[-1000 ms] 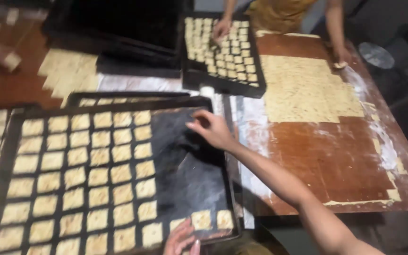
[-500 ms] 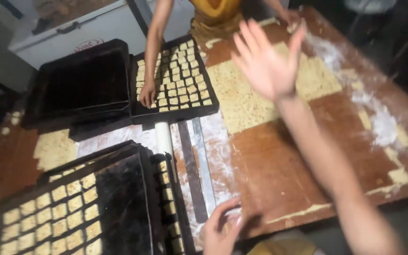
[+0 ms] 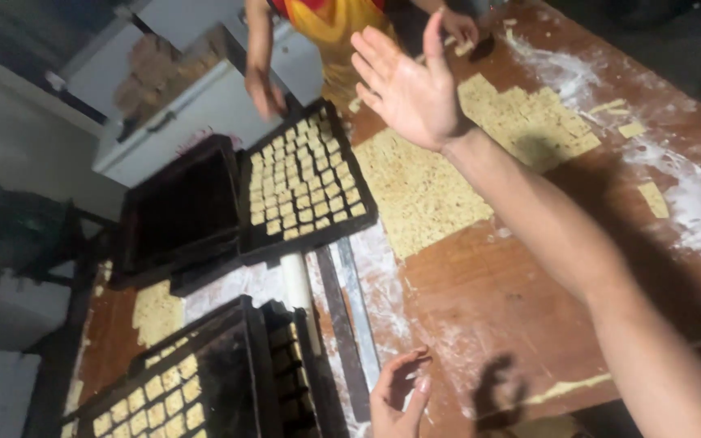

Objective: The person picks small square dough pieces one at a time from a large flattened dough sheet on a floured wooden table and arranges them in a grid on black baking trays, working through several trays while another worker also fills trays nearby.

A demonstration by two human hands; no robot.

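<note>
Now your right hand [image 3: 407, 85] has lifted off the tray [image 3: 204, 381], fingers spread, grip empty, above the dough sheet [image 3: 419, 191]; left hand [image 3: 395, 397] loosely curled, empty, at the worktop [image 3: 488, 308] edge.

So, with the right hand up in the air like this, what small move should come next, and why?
Probably lower the right hand onto the sheet of cut dough just beneath it and pick up a square. The hand is open and holds nothing, and the tray near the left hand seems to have a bare patch beside its rows of squares.
</note>
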